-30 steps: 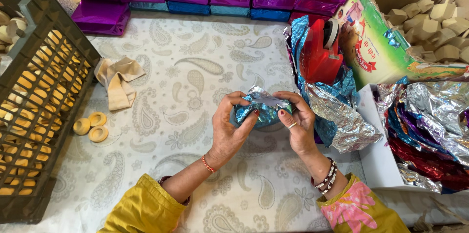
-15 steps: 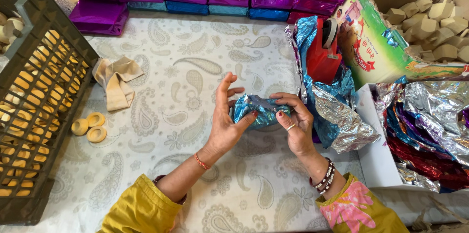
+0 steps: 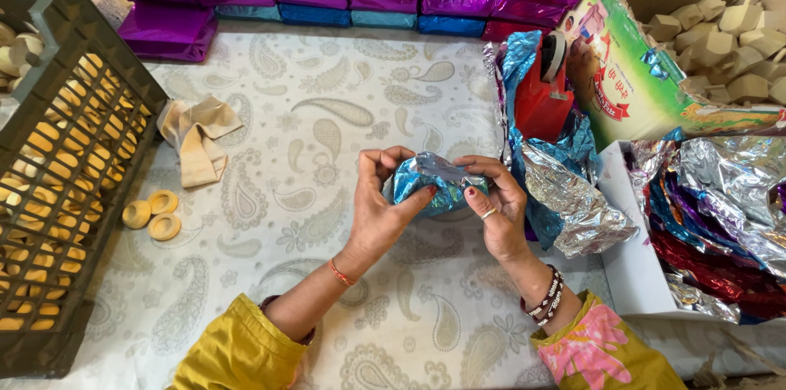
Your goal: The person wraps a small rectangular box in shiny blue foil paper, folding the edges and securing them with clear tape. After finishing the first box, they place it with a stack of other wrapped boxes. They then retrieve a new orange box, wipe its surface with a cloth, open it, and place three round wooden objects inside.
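Left hand (image 3: 378, 208) and right hand (image 3: 498, 203) both grip a small packet in blue foil (image 3: 432, 185), raised just above the table (image 3: 327, 112), seemingly so the wrap can be pressed in from both sides. Fingers are curled shut around the packet's two ends, thumbs on its near face; it sits between both palms. Loose foil sheets (image 3: 565, 202) lie just beside the right hand.

Foil packet's (image 3: 438, 185) contents hidden (wrapped)
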